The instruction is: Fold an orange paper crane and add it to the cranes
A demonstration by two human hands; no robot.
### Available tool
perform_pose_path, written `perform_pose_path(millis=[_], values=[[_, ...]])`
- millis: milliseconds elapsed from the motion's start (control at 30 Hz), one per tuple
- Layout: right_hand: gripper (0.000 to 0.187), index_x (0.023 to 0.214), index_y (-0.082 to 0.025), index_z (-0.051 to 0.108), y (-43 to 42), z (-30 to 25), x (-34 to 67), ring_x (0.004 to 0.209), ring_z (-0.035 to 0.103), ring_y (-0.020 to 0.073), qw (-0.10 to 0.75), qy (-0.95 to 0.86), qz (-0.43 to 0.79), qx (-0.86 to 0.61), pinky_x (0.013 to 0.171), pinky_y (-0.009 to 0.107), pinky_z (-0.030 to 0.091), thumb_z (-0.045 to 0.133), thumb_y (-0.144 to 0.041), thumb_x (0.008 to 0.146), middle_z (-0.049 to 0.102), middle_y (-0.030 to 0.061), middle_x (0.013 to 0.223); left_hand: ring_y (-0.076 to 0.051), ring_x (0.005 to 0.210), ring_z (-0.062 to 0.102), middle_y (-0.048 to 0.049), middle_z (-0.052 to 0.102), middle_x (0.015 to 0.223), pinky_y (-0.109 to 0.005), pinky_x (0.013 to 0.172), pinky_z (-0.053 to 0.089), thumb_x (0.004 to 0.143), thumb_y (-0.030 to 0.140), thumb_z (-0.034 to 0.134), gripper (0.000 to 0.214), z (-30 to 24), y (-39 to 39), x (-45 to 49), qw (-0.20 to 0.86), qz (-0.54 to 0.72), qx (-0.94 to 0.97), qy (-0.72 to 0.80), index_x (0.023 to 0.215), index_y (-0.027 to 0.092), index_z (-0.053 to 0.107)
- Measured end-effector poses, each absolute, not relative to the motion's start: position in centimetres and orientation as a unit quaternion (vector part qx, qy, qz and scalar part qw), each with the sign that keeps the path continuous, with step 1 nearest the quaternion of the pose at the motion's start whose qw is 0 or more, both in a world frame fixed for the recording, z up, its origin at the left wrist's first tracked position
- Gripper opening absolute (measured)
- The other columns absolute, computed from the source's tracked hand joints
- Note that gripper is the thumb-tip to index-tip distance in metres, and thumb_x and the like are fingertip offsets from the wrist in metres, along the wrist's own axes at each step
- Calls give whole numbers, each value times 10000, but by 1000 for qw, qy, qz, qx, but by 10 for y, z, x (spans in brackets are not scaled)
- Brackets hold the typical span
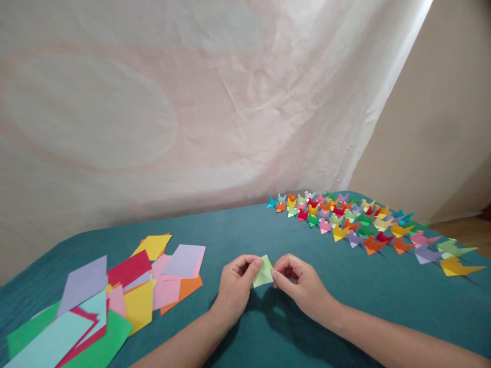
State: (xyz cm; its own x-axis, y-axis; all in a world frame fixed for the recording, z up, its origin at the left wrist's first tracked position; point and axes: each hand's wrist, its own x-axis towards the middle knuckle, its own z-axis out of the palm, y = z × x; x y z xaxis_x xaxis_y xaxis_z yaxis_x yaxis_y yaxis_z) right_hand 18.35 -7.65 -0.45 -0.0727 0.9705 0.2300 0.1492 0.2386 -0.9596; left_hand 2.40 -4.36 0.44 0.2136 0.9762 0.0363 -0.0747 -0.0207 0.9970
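Note:
A small light green folded paper (264, 272) is held just above the teal table (245, 230) at the centre front. My left hand (236, 286) pinches its left side with curled fingers. Pinching the right edge is my right hand (299, 283), thumb and fingers pressed together. Both forearms come in from the bottom of the view.
Loose coloured paper squares (115, 291) lie scattered at the left front of the table. Several rows of small folded paper figures (360, 225) in many colours stand at the right back, running toward the right edge. A pale cloth backdrop (192, 102) hangs behind the table.

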Motion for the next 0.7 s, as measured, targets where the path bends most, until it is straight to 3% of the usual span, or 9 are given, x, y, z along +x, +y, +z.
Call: perform_pose_path(millis=[700], values=[[201, 916, -192, 530, -77, -4, 182, 636, 581, 127, 523, -581, 458, -424, 604, 246, 473, 470, -382, 889, 583, -3, 702, -126, 644, 539, -8, 630, 710, -214, 624, 428, 773, 400, 630, 264, -2, -41, 21, 555, 469, 552, 408, 806, 139, 648]])
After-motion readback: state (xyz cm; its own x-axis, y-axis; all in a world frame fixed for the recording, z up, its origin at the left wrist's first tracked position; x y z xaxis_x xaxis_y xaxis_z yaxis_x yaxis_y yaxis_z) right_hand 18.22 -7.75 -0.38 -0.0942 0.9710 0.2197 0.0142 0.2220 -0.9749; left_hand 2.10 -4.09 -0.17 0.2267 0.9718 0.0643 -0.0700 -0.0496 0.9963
